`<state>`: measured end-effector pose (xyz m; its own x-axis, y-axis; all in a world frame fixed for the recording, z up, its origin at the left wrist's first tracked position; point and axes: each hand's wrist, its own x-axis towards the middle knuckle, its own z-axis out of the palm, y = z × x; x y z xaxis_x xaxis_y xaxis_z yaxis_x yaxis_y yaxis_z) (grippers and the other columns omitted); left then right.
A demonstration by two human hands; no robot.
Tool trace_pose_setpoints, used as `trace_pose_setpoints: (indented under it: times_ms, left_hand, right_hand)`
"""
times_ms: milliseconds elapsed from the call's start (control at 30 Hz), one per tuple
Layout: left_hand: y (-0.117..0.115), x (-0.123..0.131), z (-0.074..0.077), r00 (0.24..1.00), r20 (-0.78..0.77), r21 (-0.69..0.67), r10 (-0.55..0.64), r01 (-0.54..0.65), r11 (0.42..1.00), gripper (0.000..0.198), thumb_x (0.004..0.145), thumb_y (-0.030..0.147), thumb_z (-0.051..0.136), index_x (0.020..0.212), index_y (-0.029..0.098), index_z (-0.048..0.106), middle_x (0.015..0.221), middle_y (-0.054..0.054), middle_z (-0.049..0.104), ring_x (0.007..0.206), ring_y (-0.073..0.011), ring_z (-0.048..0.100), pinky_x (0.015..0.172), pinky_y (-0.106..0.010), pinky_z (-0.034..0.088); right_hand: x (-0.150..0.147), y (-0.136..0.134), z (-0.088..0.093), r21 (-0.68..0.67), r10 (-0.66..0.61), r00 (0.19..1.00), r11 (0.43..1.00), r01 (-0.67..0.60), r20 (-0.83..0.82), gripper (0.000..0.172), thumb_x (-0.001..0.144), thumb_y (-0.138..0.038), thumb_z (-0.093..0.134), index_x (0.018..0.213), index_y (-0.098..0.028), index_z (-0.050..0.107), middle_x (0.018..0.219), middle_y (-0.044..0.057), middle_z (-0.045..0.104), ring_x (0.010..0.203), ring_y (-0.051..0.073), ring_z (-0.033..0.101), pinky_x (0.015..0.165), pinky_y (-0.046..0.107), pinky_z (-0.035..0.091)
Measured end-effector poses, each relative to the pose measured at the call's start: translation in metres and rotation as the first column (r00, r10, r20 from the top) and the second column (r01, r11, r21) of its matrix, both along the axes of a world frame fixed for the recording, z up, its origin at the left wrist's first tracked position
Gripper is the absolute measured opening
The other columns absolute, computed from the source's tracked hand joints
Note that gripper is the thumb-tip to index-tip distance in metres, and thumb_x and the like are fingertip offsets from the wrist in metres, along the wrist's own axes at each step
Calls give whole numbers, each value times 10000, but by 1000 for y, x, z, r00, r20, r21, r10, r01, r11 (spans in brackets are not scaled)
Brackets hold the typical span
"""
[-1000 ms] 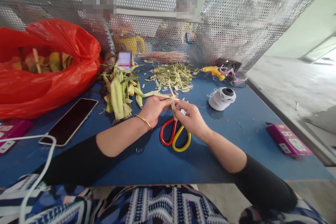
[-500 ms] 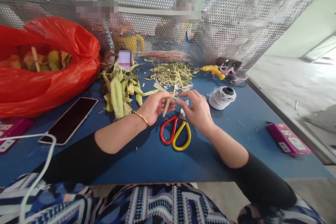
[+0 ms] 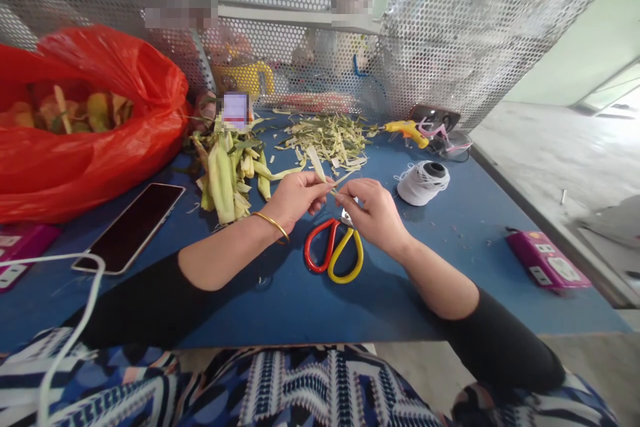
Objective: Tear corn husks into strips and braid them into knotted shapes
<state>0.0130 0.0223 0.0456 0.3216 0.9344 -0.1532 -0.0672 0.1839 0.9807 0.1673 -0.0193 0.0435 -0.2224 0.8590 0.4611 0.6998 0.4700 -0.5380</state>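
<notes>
Between my two hands is a pale corn husk strip (image 3: 317, 164), its wide end pointing up and away from me. My left hand (image 3: 299, 199), with a gold bangle at the wrist, pinches the strip between thumb and fingers. Closed on the strip's near end is my right hand (image 3: 369, 212), its thumb and index fingertips nearly meeting the left ones. A thin piece sticks out to the upper right between the hands. Below them lie scissors (image 3: 334, 250) with one red and one yellow handle, their blades partly hidden by my right hand.
Corn husks (image 3: 223, 177) lie left of my hands, and husk scraps (image 3: 327, 137) are heaped behind. On the right are a white thread spool (image 3: 423, 184), a yellow glue gun (image 3: 407, 132) and a purple box (image 3: 548, 259). A red plastic bag (image 3: 150, 147) and a phone (image 3: 131, 228) sit left.
The strip has turned: its end that hung down toward me no longer shows, and the wide end now points up. My right fingers have closed in on it beside the left hand.
</notes>
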Motion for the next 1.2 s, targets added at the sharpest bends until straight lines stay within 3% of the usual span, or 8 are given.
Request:
trace_pose_setpoints:
  times_ms: [200, 367, 467, 600, 767, 867, 1000, 1200]
  left_hand:
    - [0, -2, 3, 1000, -1, -40, -28, 28, 999, 195, 750, 265, 715, 631, 140, 627, 521, 25, 554, 402, -50, 451, 393, -179, 327]
    - [-1, -2, 3, 999, -14, 30, -31, 31, 999, 235, 708, 288, 748, 596, 144, 598, 499, 41, 516, 404, -43, 418, 392, -183, 293]
    - [-3, -1, 2, 996, -55, 30, -69, 70, 997, 168, 712, 245, 725, 627, 144, 622, 473, 48, 497, 399, -48, 397, 385, -189, 260]
    - [-5, 1, 0, 976, -140, 6, -166, 168, 986, 241, 741, 191, 650, 524, 153, 554, 431, 49, 447, 386, -44, 348, 390, -198, 232]
    - [-7, 1, -3, 956, -159, 14, -248, 253, 967, 181, 701, 203, 672, 546, 148, 599, 424, 73, 383, 405, -37, 284, 411, -199, 186]
    - [-10, 2, -3, 934, -181, 15, -307, 315, 949, 227, 703, 241, 688, 523, 148, 586, 420, 72, 380, 413, -40, 278, 424, -206, 182]
    - [-14, 2, -1, 913, -221, 28, -343, 358, 933, 344, 742, 301, 685, 466, 153, 543, 415, 57, 402, 414, -45, 311, 436, -215, 214]
    - [-13, 1, -1, 877, -247, 44, -412, 435, 900, 352, 734, 252, 699, 430, 157, 549, 421, 32, 477, 404, -49, 361, 422, -207, 243]
  right_hand:
    - [1, -1, 6, -184, -43, 977, 983, 4, -207, 248, 859, -309, 523, 656, -194, 604, 605, -7, 584, 603, 134, 504, 612, 265, 371]
    - [5, 4, 2, -343, -214, 932, 933, 106, -294, 497, 870, -584, 488, 620, -177, 626, 579, 10, 592, 593, 136, 508, 610, 278, 374]
    - [5, 10, -4, -413, -261, 868, 908, 72, -422, 496, 775, -652, 580, 630, -179, 620, 603, 11, 619, 620, 138, 531, 635, 276, 404]
    - [4, 13, -12, -373, -241, 805, 927, 26, -543, 382, 741, -525, 658, 580, -193, 560, 579, -5, 603, 602, 125, 520, 646, 272, 414]
    - [4, 12, -12, -288, -266, 841, 948, 138, -471, 196, 747, -368, 637, 673, -187, 626, 647, -8, 619, 620, 122, 514, 614, 265, 390]
    - [3, 10, -7, -314, -199, 881, 947, 62, -429, 232, 723, -414, 676, 680, -187, 659, 660, -3, 625, 654, 136, 536, 606, 265, 401]
    - [2, 9, -8, -455, -189, 816, 885, -100, -546, 310, 676, -454, 721, 600, -176, 607, 541, -34, 541, 518, 106, 464, 512, 257, 370]
    - [0, 8, -15, -289, -192, 828, 957, 38, -527, 277, 694, -365, 707, 554, -178, 558, 590, -23, 552, 581, 109, 470, 575, 267, 379]
